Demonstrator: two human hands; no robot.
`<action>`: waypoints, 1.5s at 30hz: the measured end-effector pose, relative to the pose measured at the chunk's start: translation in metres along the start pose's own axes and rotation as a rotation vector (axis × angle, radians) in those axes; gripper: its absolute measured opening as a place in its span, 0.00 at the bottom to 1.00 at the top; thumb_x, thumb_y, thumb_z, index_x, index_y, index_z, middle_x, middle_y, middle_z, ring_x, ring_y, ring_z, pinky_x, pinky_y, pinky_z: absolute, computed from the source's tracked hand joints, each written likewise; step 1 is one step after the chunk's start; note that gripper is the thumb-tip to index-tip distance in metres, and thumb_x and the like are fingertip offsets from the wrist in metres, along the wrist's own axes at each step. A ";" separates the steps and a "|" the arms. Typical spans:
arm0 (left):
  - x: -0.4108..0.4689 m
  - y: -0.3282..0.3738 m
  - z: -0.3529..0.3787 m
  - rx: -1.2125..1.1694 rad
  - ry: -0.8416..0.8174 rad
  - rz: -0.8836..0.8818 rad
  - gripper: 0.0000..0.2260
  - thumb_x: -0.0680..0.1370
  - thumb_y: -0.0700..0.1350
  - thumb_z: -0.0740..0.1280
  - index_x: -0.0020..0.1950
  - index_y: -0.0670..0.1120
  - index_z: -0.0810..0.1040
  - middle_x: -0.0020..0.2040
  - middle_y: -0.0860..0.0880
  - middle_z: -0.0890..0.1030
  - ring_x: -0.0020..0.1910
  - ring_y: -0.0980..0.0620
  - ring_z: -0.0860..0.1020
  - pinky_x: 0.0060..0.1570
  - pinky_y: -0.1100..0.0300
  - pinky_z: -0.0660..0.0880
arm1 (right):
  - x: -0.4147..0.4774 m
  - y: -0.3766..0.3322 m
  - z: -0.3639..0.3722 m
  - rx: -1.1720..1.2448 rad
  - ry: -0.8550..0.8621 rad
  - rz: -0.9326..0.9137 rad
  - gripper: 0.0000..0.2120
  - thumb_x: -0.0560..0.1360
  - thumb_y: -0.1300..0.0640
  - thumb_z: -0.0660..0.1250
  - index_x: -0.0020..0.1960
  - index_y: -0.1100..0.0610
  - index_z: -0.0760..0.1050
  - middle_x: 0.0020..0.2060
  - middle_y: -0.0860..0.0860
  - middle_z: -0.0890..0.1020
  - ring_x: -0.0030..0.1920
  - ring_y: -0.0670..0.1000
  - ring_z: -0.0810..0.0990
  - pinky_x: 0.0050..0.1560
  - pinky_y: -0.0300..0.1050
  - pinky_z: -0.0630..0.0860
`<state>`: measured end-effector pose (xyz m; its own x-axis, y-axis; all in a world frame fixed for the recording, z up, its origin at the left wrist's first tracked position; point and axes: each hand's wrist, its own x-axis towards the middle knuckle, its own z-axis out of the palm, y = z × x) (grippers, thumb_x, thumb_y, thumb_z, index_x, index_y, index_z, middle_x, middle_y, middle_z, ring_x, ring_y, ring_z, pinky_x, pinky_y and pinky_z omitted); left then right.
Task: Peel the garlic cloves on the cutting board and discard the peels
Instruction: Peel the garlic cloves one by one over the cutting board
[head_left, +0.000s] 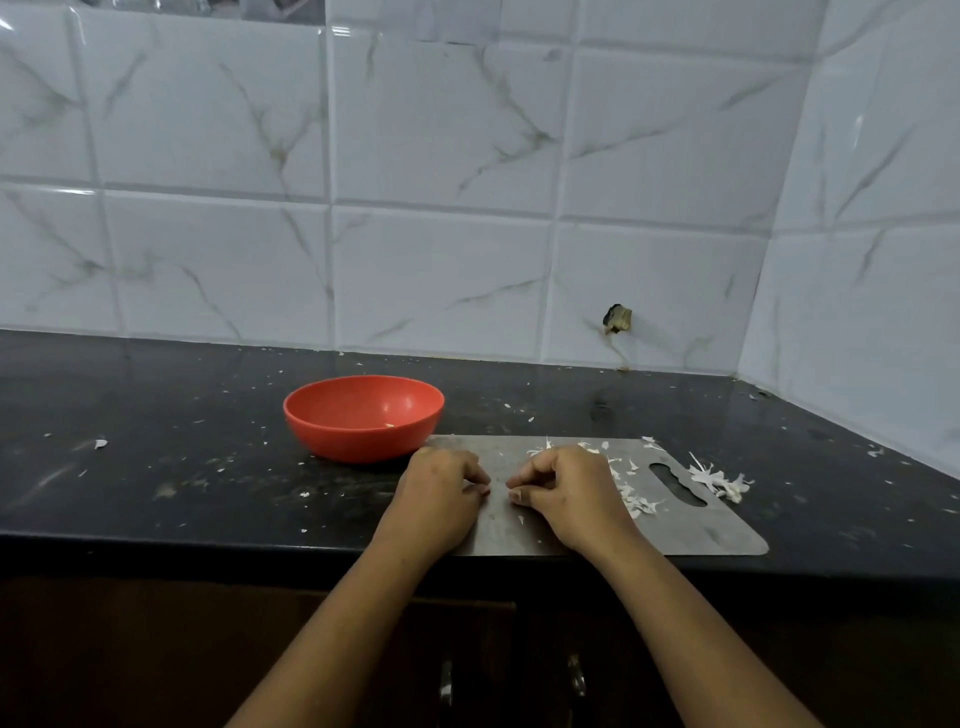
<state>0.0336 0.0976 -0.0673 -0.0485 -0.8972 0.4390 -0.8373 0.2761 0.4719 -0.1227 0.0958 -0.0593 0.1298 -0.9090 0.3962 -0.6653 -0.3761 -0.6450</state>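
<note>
White marble-veined tiles (441, 130) fill the upper half of my feed and turn a corner at the right edge, with a small broken hole (616, 318) in one tile low and right of centre. Below them runs a black counter (156, 467), speckled all over with pale flecks. A red bowl (358, 441) sits at centre, just left of the far left corner of the grey cutting board (717, 530), and a tiny pale bit (389, 425) lies inside it. The board lies along the counter's front edge at lower centre, its slotted handle (678, 486) toward the right. Both hands rest on the board. The left hand (441, 499) is on its left end and the right hand (571, 493) is near its middle, knuckles up. The fingers of both are curled in, so the fingertips face each other across a narrow strip of bare board. From this angle I cannot tell whether either hand pinches a clove or a scrap of skin, since the curled fingers hide whatever lies beneath. Loose white peels (636, 501) are scattered on the board just right of the right hand. A second heap of peels (719, 480) lies on the counter beside the handle end. One stray scrap (100, 443) rests far left on the counter. Dark cabinet fronts (156, 649) fill the bottom of the frame.
</note>
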 end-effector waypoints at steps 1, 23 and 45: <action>0.000 0.000 0.000 -0.009 -0.002 -0.008 0.08 0.77 0.44 0.68 0.54 0.50 0.84 0.65 0.52 0.78 0.65 0.54 0.73 0.63 0.65 0.64 | -0.001 0.001 -0.001 -0.001 0.005 -0.004 0.03 0.71 0.62 0.75 0.44 0.57 0.85 0.42 0.48 0.85 0.42 0.42 0.80 0.41 0.23 0.69; -0.002 0.000 -0.001 -0.030 0.087 -0.168 0.19 0.77 0.34 0.60 0.59 0.54 0.78 0.53 0.55 0.81 0.56 0.56 0.77 0.59 0.54 0.69 | 0.008 -0.007 0.005 -0.097 -0.017 -0.176 0.20 0.70 0.69 0.70 0.38 0.49 0.63 0.30 0.47 0.76 0.30 0.40 0.75 0.32 0.28 0.68; -0.009 0.009 -0.004 0.056 0.072 -0.090 0.10 0.79 0.45 0.63 0.56 0.56 0.79 0.56 0.57 0.81 0.58 0.57 0.75 0.53 0.56 0.61 | 0.015 -0.021 0.013 -0.255 -0.074 -0.109 0.16 0.68 0.71 0.63 0.35 0.52 0.63 0.32 0.48 0.72 0.33 0.49 0.69 0.34 0.41 0.68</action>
<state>0.0285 0.1094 -0.0634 0.0655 -0.8899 0.4513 -0.8656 0.1744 0.4694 -0.0969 0.0872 -0.0484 0.2580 -0.8800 0.3989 -0.8068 -0.4234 -0.4122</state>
